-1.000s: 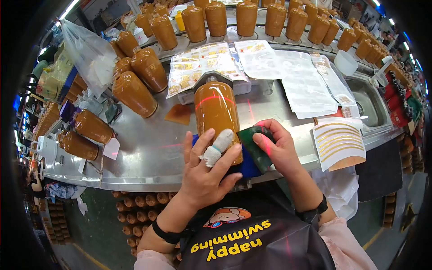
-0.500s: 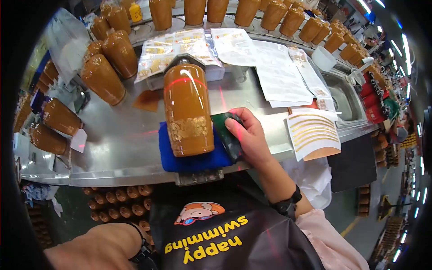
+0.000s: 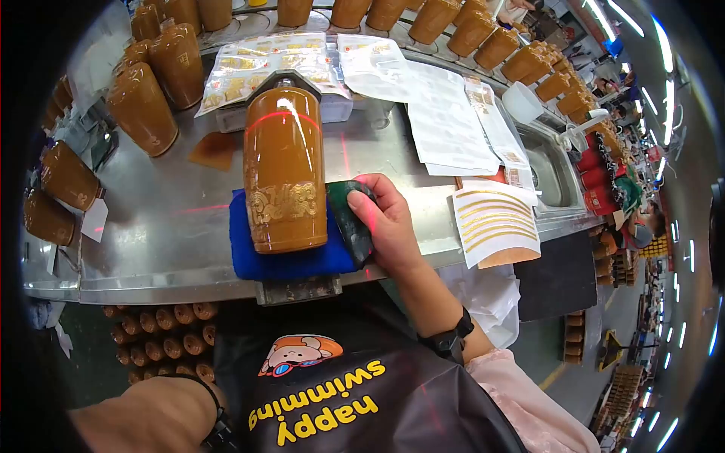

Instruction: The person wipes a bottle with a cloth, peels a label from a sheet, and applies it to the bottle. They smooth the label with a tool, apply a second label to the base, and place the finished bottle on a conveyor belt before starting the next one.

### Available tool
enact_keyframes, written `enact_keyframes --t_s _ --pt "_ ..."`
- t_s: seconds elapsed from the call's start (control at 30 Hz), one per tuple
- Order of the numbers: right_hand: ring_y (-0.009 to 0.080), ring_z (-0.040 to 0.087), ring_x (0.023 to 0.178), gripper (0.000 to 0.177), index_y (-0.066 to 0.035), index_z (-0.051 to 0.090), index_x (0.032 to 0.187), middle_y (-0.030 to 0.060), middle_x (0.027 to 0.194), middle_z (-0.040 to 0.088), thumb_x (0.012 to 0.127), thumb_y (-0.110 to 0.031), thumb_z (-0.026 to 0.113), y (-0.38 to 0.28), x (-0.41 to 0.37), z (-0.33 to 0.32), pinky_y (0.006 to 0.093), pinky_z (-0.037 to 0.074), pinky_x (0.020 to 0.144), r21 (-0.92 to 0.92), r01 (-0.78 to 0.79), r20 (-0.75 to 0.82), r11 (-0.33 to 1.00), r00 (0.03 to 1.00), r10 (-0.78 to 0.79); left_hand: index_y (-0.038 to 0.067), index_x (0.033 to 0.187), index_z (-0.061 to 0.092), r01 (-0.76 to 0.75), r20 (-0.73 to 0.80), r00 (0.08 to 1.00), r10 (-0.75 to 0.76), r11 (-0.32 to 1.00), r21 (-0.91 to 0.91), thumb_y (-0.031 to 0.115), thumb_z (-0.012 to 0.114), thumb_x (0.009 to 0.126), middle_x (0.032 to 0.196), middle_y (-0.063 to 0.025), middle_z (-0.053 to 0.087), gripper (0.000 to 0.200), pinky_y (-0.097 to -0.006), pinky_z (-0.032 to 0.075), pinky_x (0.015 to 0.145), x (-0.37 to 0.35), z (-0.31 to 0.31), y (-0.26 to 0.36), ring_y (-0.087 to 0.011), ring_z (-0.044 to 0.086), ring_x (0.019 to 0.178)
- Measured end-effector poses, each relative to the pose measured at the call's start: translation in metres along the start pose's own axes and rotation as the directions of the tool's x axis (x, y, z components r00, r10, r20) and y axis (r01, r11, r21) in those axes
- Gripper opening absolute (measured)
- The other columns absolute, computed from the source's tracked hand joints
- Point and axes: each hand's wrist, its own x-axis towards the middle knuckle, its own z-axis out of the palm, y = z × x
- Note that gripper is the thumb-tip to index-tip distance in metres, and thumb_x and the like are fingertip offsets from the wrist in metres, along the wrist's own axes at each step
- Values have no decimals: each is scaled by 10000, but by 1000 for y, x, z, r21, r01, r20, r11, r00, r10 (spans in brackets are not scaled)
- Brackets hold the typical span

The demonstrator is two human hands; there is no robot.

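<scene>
An amber-brown bottle [image 3: 283,166], gold-patterned near its base, lies mid-frame on a blue cloth [image 3: 291,263]; a dark green pad [image 3: 349,223] touches its lower right side.

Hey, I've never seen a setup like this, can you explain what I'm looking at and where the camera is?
There is no machine here: a person works with bare hands, and the single camera sits on their head, looking down, so the apron at the bottom is their own. The wide lens bends the edges. On the steel table a brown bottle lies on a blue cloth, a red light line across it. The right hand holds a dark green pad right beside the bottle. The left hand is out of view; only that forearm shows, lower left. Around stand more brown bottles, with printed sheets and a sheet of gold stripes lying flat.
</scene>
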Motion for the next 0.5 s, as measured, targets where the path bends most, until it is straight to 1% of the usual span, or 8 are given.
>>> enact_keyframes --t_s 0.17,0.27,0.47,0.5 --pt "45 557 808 152 -33 571 1053 -2 926 628 949 -124 635 -3 -2 2 214 484 729 7 -17 -7 1000 1000 17 60 789 607 -13 -13 1000 13 1000 24 88 553 866 699 -73 574 98 -547 517 870 -2 -1 -2 -201 561 606" --pt "44 556 806 151 -31 572 1050 -1 926 629 948 -123 635 -2 -1 0 212 483 730 -2 8 8 1000 1000 -8 60 802 607 -16 -19 1000 17 998 58 101 563 862 710 -74 579 86 -550 510 877 -3 1 -4 -206 566 620" --pt "44 559 811 157 -27 574 1057 3 920 630 948 -123 633 -1 0 -1 214 483 730 -16 3 23 1000 1000 -2 61 828 608 -19 -30 999 21 996 90 128 581 854 734 -76 589 76 -556 497 891 -2 2 -6 -215 576 648" --pt "50 570 824 160 -29 568 1072 9 940 631 950 -113 627 -1 0 -4 218 493 741 -33 4 35 999 999 -3 62 832 608 -22 -28 999 25 996 89 132 584 853 738 -76 590 77 -557 495 893 -2 2 -6 -217 577 653"
